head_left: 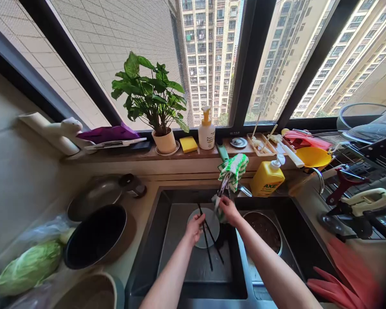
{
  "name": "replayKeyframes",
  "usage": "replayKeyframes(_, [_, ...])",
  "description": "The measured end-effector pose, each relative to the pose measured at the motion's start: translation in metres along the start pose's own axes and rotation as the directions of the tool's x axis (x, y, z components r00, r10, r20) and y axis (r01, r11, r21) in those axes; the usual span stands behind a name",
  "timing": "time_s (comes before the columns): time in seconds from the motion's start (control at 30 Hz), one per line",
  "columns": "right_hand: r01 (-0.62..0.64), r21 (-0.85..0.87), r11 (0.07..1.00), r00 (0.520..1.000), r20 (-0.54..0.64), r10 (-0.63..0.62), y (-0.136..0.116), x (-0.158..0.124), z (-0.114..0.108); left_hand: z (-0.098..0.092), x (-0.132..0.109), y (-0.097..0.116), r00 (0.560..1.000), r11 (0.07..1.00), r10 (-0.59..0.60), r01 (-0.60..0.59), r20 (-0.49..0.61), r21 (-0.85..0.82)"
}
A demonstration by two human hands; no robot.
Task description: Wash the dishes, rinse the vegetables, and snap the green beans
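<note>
My left hand point(196, 229) is closed around a pair of dark chopsticks point(209, 246), which cross and point down over the left basin of the sink point(167, 257). Below them lies a round pale plate point(212, 223) on the basin floor. Beside the tap, my right hand point(229, 209) is closed on a greyish-green dishcloth point(218, 208), partly hidden and blurred. A green-and-white striped cloth point(238, 165) drapes over the top of the metal tap point(224, 184). In the right basin sits a round pan point(262, 231) with dark liquid inside.
A yellow detergent bottle point(268, 180) stands behind the sink. On the sill are a potted plant point(165, 141), a yellow sponge point(188, 144) and a soap pump point(206, 133). Left are a black pot point(96, 236) and cabbage point(30, 266); right, a dish rack point(373, 214) and red gloves point(344, 279).
</note>
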State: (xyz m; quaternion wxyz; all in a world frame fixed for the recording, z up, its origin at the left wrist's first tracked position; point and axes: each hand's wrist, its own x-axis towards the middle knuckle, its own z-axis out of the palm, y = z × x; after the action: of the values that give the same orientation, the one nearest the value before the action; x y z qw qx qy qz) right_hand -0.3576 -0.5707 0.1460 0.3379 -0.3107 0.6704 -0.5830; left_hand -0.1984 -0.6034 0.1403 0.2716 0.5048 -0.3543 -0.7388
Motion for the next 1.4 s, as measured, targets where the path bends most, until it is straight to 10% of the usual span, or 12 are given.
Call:
replayKeyframes(0.17, [0.165,-0.091,0.982,0.945,0.300,-0.131,0.009,-0.052,0.020,0.032,0.022,0.005,0.987,0.990,0.140,-0.141,-0.074,-0.017])
replayKeyframes(0.47, [-0.096,-0.140,0.986,0.988,0.105,0.111,0.063,-0.168,-0.016,0.030,0.032,0.044,0.942,0.923,0.315,-0.333,0.118,0.195])
replayKeyframes(0.67, [-0.254,-0.257,0.932,0.961,-0.177,0.213,0.078,-0.220,-0.082,0.032,0.019,0.012,0.884,0.805,0.300,-0.436,0.358,0.402])
replayKeyframes(0.87, [-0.285,-0.627,0.725,0.957,-0.137,0.257,0.068,-0.198,-0.112,0.032,0.009,0.015,0.850,0.679,0.303,-0.510,0.431,0.528])
replayKeyframes(1.1, [-0.254,-0.634,0.731,0.966,-0.135,0.218,0.069,-0.173,-0.123,0.035,0.002,0.035,0.811,0.454,0.339,-0.586,0.478,0.672])
replayKeyframes(1.27, [0.232,-0.394,0.890,0.973,0.080,-0.218,-0.007,-0.087,-0.059,0.042,-0.007,0.038,0.828,0.317,0.220,-0.561,0.516,0.765])
replayKeyframes(1.4, [0.251,-0.377,0.891,0.967,0.145,-0.211,-0.034,-0.033,-0.005,0.033,-0.009,0.038,0.827,0.231,0.171,-0.562,0.536,0.794])
